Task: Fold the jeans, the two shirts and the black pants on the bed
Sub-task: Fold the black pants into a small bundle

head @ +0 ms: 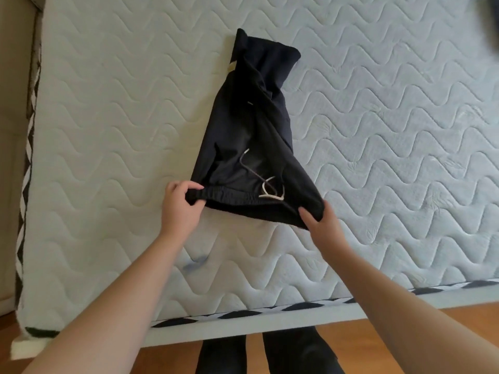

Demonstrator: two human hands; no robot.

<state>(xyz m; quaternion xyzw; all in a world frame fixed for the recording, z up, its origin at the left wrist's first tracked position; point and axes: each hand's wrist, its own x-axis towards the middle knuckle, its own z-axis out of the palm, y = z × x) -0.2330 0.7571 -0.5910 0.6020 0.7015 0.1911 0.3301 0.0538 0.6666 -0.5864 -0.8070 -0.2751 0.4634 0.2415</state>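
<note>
The left hand (179,201) grips the left end of the waistband, fingers curled over the elastic and thumb tucked beneath. Between the hands runs the waistband of the black pants (251,125), lying across the near part of the bed (108,130), with a white drawstring (271,191) loose just behind it. The right hand (320,221) pinches the right corner of the waistband, thumb on top, the fabric bunched in its grasp; its other fingers are hidden under the cloth.

The pants lie directly ahead of both hands. Their long axis runs from the waistband at the near side away to the far side, leaning slightly right, and the garment narrows toward that far end. Both hands sit at the near end, about equally close; the far end is well out of their reach as they stand. In my judgement, any fold turns on carrying this near edge along that axis.

The far end is rumpled and doubled over; whether the legs lie aligned cannot be told. A pale tag (231,67) shows at the left edge. A dark blurred shape (488,12) is cut off at the far right corner; its identity is unclear. No jeans or shirts can be identified in view.
</note>
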